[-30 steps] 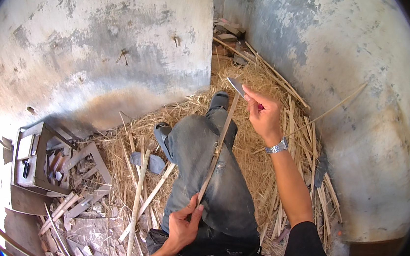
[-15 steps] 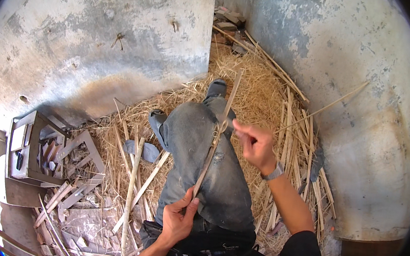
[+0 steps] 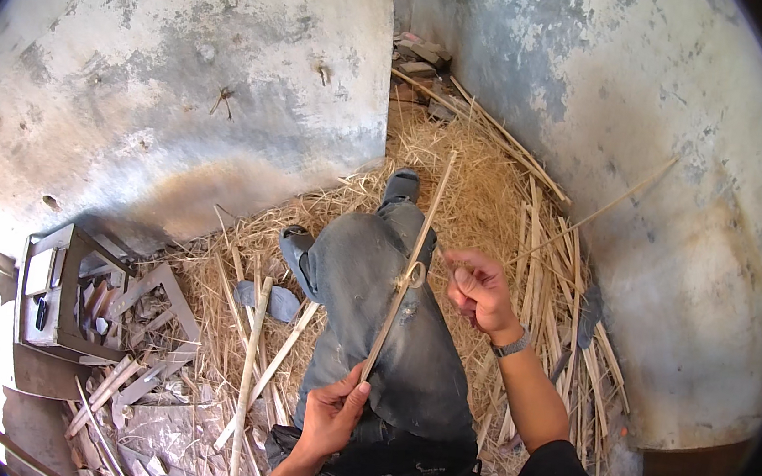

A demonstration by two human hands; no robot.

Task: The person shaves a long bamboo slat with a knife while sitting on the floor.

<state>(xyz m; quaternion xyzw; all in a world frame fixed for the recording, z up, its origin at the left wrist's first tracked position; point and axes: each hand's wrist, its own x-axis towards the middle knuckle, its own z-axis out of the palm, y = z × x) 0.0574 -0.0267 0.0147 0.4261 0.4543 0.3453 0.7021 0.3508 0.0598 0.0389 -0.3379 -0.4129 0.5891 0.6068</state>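
My left hand (image 3: 334, 414) pinches the near end of a long, thin bamboo strip (image 3: 388, 324) between thumb and fingers. The strip slants up over my jeans-clad leg (image 3: 429, 353), its pale far end beyond the knee. A small curled shaving (image 3: 416, 274) stands at the strip's middle, by the thigh. To the right of it, apart from the strip, my right hand (image 3: 483, 294) is closed, with a watch on the wrist. Something thin and dark pokes out from its fingers toward the strip, too small to name.
Straw-like shavings (image 3: 470, 173) cover the floor around my feet. Bamboo strips (image 3: 533, 280) lie along the right wall (image 3: 688, 102), more at the left. A broken wooden cabinet (image 3: 63, 299) and scrap stand far left. Bricks (image 3: 420, 54) sit in the corner.
My right hand has drawn back slightly toward me and its motion blur has lessened. The view has shifted a little. My left hand keeps hold of the bamboo strip.
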